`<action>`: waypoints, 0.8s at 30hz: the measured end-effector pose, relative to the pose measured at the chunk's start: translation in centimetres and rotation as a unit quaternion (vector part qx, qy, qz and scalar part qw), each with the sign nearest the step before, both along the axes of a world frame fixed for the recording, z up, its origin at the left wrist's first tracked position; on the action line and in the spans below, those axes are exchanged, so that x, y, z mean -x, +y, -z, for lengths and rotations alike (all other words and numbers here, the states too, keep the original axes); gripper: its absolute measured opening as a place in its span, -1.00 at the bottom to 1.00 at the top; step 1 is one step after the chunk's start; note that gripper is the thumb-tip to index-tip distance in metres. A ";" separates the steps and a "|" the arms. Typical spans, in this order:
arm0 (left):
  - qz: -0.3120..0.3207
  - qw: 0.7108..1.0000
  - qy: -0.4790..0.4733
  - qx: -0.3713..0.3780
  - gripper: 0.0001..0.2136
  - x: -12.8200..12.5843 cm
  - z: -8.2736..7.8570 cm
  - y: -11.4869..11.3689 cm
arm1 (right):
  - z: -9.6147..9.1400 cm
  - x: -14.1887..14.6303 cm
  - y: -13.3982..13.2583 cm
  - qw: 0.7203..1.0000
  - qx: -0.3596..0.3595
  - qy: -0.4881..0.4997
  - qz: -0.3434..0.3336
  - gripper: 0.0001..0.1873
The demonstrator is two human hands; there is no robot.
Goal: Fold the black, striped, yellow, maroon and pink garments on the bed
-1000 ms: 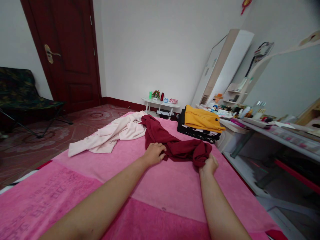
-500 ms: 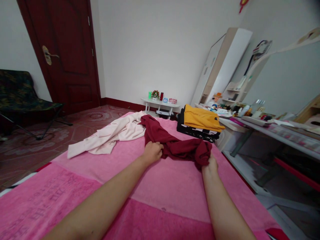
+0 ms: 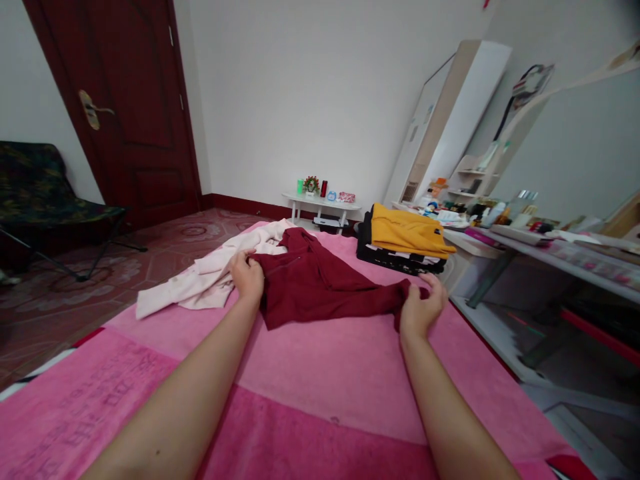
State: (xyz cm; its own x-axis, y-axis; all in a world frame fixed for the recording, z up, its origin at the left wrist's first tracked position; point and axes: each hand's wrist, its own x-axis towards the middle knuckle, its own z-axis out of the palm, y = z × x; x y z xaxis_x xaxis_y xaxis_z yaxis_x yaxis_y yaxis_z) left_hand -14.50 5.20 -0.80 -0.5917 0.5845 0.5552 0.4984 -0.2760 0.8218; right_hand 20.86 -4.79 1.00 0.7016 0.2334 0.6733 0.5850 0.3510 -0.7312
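Observation:
A dark red garment [image 3: 320,287] lies partly spread over the pink bedding, its exact kind unclear. My left hand [image 3: 247,277] pinches its upper left edge between thumb and fingers. At the other end, my right hand [image 3: 421,308] grips the bunched right part, with the fingertips curled over the cloth. A pale pink garment [image 3: 200,283] lies rumpled to the left, partly behind my left hand and the red cloth. Behind my right hand sits a folded stack with a mustard yellow garment [image 3: 407,232] on top of black clothes [image 3: 395,260].
Pink bedding [image 3: 325,380] covers the bed. A low white table [image 3: 325,203] with small items stands by the far wall. A cluttered dressing table [image 3: 555,257] with a mirror is on the right, a camouflage folding chair [image 3: 45,193] on the left near the red door [image 3: 120,100].
My left hand has moved left and up, drawing out the red garment's edge so the cloth lies wider and flatter. My right hand has shifted slightly and stays at the right end.

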 end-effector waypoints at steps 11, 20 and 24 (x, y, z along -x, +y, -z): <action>0.047 0.996 0.075 -0.009 -0.68 -0.7 0.4 -0.3 | 2.5 5.9 -0.6 0.818 0.353 -0.364 -0.271 -0.83; 0.135 0.989 0.057 0.003 -0.71 -0.8 1.1 0.1 | -2.3 1.8 0.7 0.969 -0.058 0.145 -0.193 -0.76; 0.285 0.951 0.117 0.038 -0.71 -2.6 2.1 0.0 | -3.7 -2.2 0.7 0.964 -0.141 0.218 -0.060 -0.94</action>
State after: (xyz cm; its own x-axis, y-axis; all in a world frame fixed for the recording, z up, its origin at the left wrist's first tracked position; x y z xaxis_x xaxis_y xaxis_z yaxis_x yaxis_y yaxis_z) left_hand -11.89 5.24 -2.89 -0.0333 0.8164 0.5766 0.4575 -0.5004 0.7350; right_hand 23.02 -4.11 4.68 0.9118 0.1812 0.3685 0.1864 0.6169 -0.7646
